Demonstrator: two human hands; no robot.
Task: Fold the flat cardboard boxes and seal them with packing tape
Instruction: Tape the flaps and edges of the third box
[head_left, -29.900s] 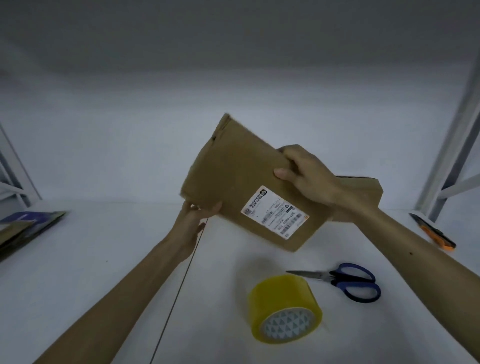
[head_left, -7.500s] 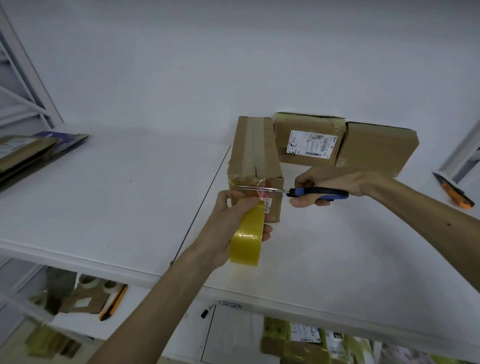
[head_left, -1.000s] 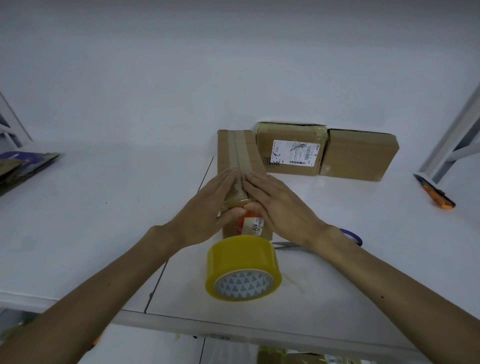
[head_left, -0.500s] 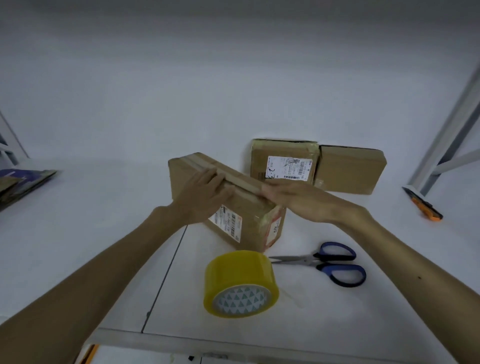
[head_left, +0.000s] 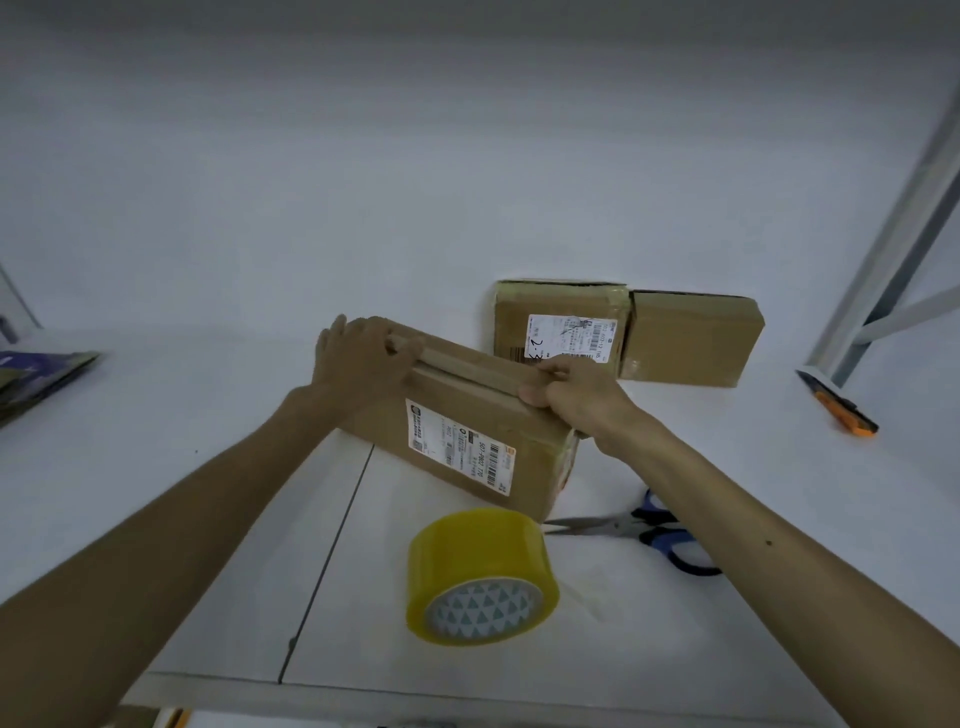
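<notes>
Okay, taped cardboard box (head_left: 467, 415) up on its long side, slanted across the table (head_left: 727, 597), shipping label (head_left: 460, 447) facing the camera; can't tell if its lower edge touches the table; left hand (head_left: 363, 358) curled over the far left end, right hand (head_left: 576, 395) clamped on the top right end, thumb in front; yellow tape roll (head_left: 483, 571) on its side just in front; scissors (head_left: 649, 530) to its right, partly under the right forearm; two sealed boxes (head_left: 691, 338) behind by the wall; orange knife (head_left: 841, 410) far right.
</notes>
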